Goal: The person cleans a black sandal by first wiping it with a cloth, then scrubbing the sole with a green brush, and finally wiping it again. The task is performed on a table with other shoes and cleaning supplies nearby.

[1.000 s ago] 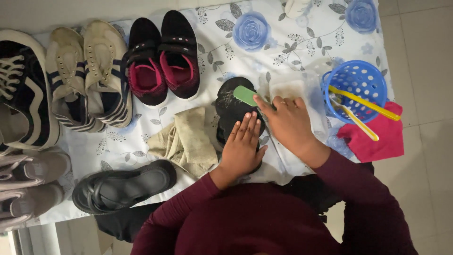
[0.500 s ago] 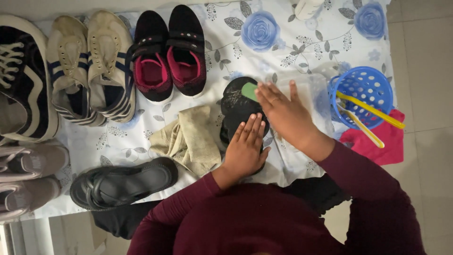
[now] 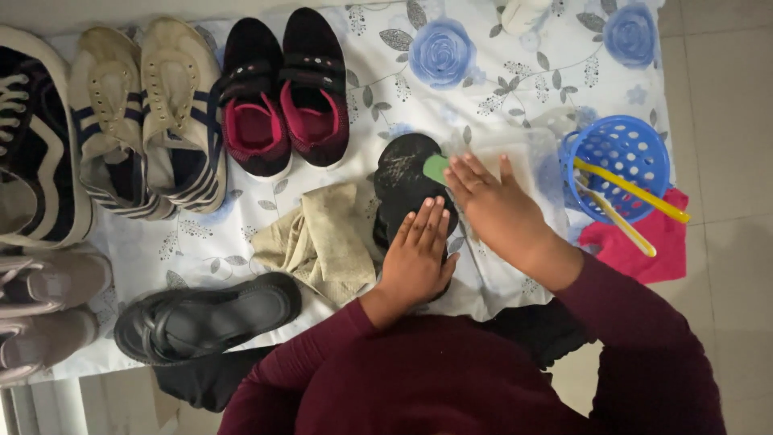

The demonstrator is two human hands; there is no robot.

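Left hand point(image 3: 419, 256): lying flat, fingers together and stretched out, pressing down on the black shoe sole point(image 3: 408, 187).
Right hand point(image 3: 498, 211): fingers bending loosely around a small green scrubber point(image 3: 436, 167), which is touching the right edge of the sole; how firmly it is gripping, I cannot tell.
Black shoe sole: lying sole-up on the flowered cloth point(image 3: 499, 72), near the middle of it, showing pale scuff marks; its lower part is hiding under the left hand.
Beige rag point(image 3: 322, 238): lying crumpled just left of the sole, touching it.
Clear plastic sheet point(image 3: 523, 161): lying under and beyond the right hand.
Blue basket point(image 3: 620, 145): sitting to the right of the right hand, holding two yellow brushes point(image 3: 632, 197) whose handles are sticking out over its rim.
Pink cloth point(image 3: 636, 246): lying below the basket, partly on the floor point(image 3: 725, 121).
Black sandal point(image 3: 205, 314): lying at the near left edge of the flowered cloth, apart from both hands.
Black-and-pink shoes point(image 3: 282, 93): standing as a pair at the far side.
Cream striped shoes point(image 3: 145, 117): standing just left of that pair.
Black-and-white sneaker point(image 3: 32, 129): sitting at the far left.
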